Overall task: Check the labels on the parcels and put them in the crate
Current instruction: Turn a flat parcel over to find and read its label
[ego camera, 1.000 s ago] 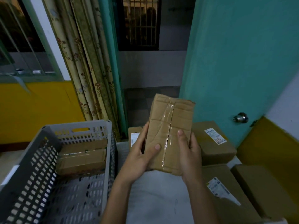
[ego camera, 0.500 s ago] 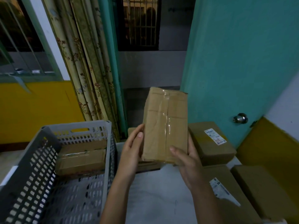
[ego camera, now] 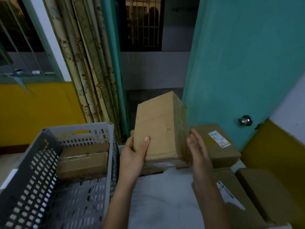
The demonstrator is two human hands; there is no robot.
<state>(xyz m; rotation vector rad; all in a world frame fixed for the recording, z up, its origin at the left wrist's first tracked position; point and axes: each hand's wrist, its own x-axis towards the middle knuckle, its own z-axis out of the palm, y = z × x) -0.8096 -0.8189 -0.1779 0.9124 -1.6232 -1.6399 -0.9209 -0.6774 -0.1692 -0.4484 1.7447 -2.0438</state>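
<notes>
A brown cardboard parcel (ego camera: pixel 158 128) is held upright above the table, a plain face turned toward me and a taped face to the right. My left hand (ego camera: pixel 133 154) grips its lower left edge, thumb on the front. My right hand (ego camera: pixel 198 152) presses straight fingers against the taped right side. The grey perforated crate (ego camera: pixel 109 161) stands at the left with one taped parcel (ego camera: pixel 82 161) lying inside at its far end. No label shows on the held parcel's visible faces.
More parcels lie on the white table (ego camera: pixel 165 195): one with a label (ego camera: pixel 217 142) behind my right hand, two (ego camera: pixel 234 199) (ego camera: pixel 267 190) at the right edge, one (ego camera: pixel 163 166) under the held parcel. A teal door (ego camera: pixel 239 63) stands behind; curtains (ego camera: pixel 85 63) hang at the left.
The parcel has been turned about its long axis, so the taped face went to the right and a plain face now faces me. My right hand shifted from under it to its side.
</notes>
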